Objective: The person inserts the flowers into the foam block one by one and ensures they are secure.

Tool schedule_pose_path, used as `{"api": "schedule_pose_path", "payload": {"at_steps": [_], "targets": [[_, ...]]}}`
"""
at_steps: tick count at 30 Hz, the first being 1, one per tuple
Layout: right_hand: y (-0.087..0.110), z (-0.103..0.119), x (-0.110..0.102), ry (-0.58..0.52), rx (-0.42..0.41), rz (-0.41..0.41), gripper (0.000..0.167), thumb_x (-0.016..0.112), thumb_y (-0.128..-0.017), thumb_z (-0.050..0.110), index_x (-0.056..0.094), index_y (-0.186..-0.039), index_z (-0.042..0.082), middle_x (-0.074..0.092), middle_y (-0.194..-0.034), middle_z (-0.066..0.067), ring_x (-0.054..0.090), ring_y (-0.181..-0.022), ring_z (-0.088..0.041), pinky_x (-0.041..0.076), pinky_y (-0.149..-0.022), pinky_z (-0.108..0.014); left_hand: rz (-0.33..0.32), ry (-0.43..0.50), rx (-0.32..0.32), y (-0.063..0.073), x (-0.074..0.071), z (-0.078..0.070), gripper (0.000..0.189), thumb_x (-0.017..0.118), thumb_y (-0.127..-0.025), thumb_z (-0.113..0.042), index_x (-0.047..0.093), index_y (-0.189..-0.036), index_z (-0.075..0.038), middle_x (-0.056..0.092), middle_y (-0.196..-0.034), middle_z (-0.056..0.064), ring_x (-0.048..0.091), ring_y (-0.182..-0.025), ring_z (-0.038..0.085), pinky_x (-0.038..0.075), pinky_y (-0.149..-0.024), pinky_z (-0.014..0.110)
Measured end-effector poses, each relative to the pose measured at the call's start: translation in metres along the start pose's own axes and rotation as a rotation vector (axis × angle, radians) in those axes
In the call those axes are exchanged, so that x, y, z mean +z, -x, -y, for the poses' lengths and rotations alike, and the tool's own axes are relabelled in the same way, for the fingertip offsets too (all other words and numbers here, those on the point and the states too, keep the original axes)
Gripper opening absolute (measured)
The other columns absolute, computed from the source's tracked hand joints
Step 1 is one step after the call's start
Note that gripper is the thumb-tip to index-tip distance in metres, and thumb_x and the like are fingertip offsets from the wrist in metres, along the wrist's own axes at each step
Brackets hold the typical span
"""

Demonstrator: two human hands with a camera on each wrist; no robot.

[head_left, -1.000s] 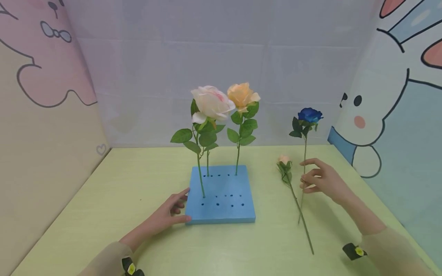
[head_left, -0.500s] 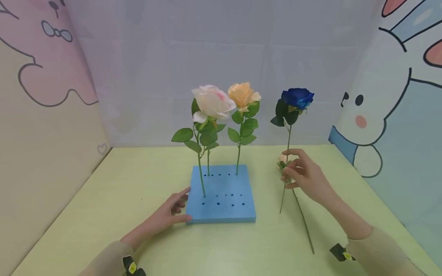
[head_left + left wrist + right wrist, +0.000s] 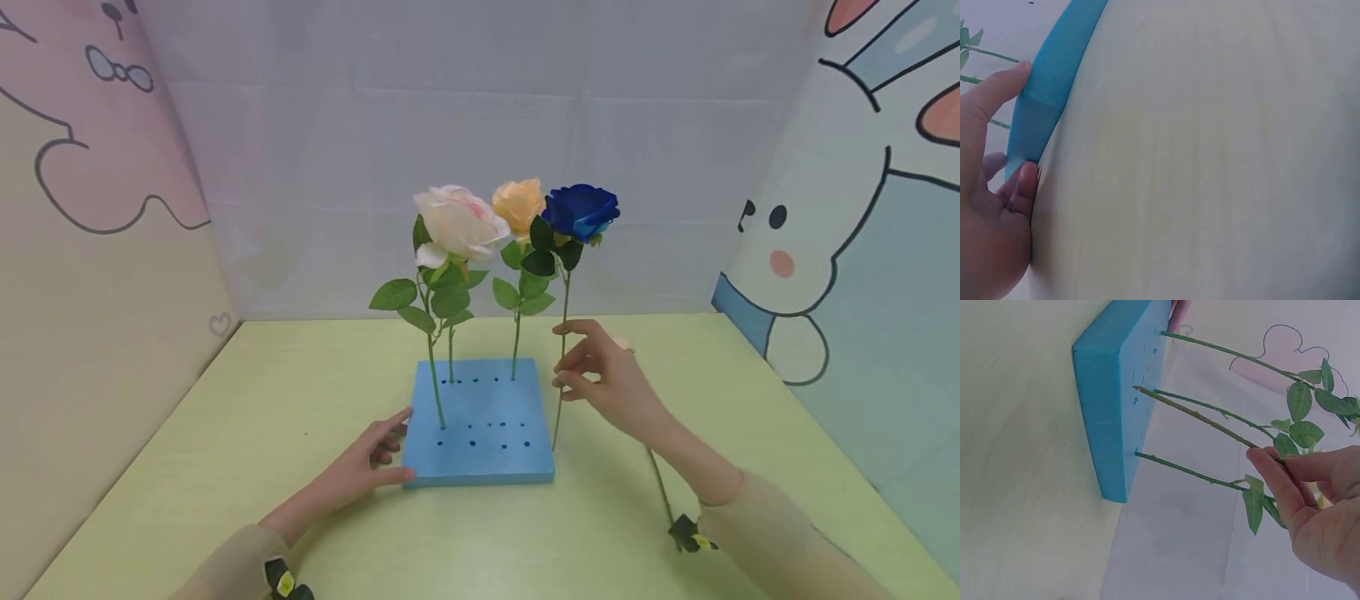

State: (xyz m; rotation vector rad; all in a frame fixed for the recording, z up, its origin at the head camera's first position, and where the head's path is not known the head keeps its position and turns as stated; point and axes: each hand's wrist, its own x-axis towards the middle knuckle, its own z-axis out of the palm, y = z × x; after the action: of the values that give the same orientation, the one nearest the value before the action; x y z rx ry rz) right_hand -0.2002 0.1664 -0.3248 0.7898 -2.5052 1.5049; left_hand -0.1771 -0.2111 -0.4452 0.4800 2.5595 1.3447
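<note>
In the head view my right hand [image 3: 607, 379] pinches the stem of a blue rose [image 3: 581, 212] between thumb and fingers. Its bloom stands upright. The stem's lower end shows by the right edge of a blue board with holes [image 3: 487, 458]; in the right wrist view the stem tip [image 3: 1137, 389] overlaps the board's face, and I cannot tell whether it touches. My left hand [image 3: 360, 467] rests at the board's left side, thumb and index finger extended against its edge. A pale pink rose [image 3: 461, 221] and a peach rose [image 3: 517, 207] stand in the board.
Another green stem [image 3: 452, 354] stands in the board behind the pink rose. A further small peach flower [image 3: 624, 342] lies on the yellow-green table [image 3: 187, 475], mostly covered by my right hand and arm. Cartoon-printed walls [image 3: 862, 275] enclose the sides, with a plain backdrop [image 3: 300, 167] behind.
My right hand has carried the blue rose leftwards from above the lying flower to the board's right edge, its bloom rising on the way. My left hand and the board have stayed in place.
</note>
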Motion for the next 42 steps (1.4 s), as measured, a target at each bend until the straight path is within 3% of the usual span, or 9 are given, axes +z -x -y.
{"api": "schedule_pose_path", "payload": {"at_steps": [11, 18, 28, 35, 42], "targets": [[-0.03, 0.0, 0.035, -0.004, -0.112, -0.014, 0.049, 0.063, -0.093, 0.0, 0.045, -0.137, 0.011, 0.065, -0.091, -0.013, 0.072, -0.083, -0.03, 0.06, -0.068, -0.027, 0.0, -0.004, 0.007, -0.001, 0.001, -0.001, 0.091, 0.078, -0.085, -0.032, 0.026, -0.157, -0.017, 0.046, -0.144, 0.015, 0.048, -0.115, 0.023, 0.046, -0.092, 0.019], [-0.04, 0.001, 0.045, 0.002, -0.108, -0.026, 0.047, 0.061, -0.095, 0.0, 0.045, -0.137, 0.016, 0.064, -0.092, -0.013, 0.073, -0.086, -0.028, 0.06, -0.069, -0.026, 0.003, 0.001, 0.034, -0.001, 0.003, 0.001, 0.09, 0.077, -0.086, -0.031, 0.026, -0.157, -0.014, 0.045, -0.143, 0.016, 0.047, -0.114, 0.023, 0.045, -0.091, 0.02], [-0.046, 0.0, 0.047, -0.019, -0.117, -0.066, 0.041, 0.061, -0.095, -0.001, 0.048, -0.132, 0.01, 0.065, -0.09, -0.015, 0.073, -0.086, -0.03, 0.06, -0.068, -0.027, -0.005, 0.002, 0.021, 0.0, 0.003, 0.0, 0.09, 0.078, -0.085, -0.032, 0.027, -0.157, -0.016, 0.045, -0.144, 0.016, 0.048, -0.116, 0.024, 0.046, -0.092, 0.02], [-0.051, -0.002, 0.051, -0.045, -0.095, -0.053, 0.027, 0.062, -0.094, 0.001, 0.057, -0.12, 0.009, 0.067, -0.089, -0.017, 0.073, -0.087, -0.034, 0.06, -0.069, -0.026, -0.008, 0.006, 0.02, 0.0, 0.003, 0.0, 0.09, 0.078, -0.085, -0.032, 0.027, -0.157, -0.016, 0.045, -0.144, 0.015, 0.047, -0.116, 0.024, 0.046, -0.092, 0.019], [-0.053, -0.004, 0.058, -0.045, -0.078, -0.043, 0.028, 0.065, -0.093, 0.001, 0.058, -0.118, 0.01, 0.068, -0.088, -0.016, 0.073, -0.085, -0.034, 0.06, -0.068, -0.026, -0.013, 0.005, 0.019, -0.001, 0.005, -0.002, 0.091, 0.078, -0.084, -0.032, 0.027, -0.157, -0.015, 0.046, -0.143, 0.015, 0.048, -0.114, 0.023, 0.046, -0.091, 0.02]]}}
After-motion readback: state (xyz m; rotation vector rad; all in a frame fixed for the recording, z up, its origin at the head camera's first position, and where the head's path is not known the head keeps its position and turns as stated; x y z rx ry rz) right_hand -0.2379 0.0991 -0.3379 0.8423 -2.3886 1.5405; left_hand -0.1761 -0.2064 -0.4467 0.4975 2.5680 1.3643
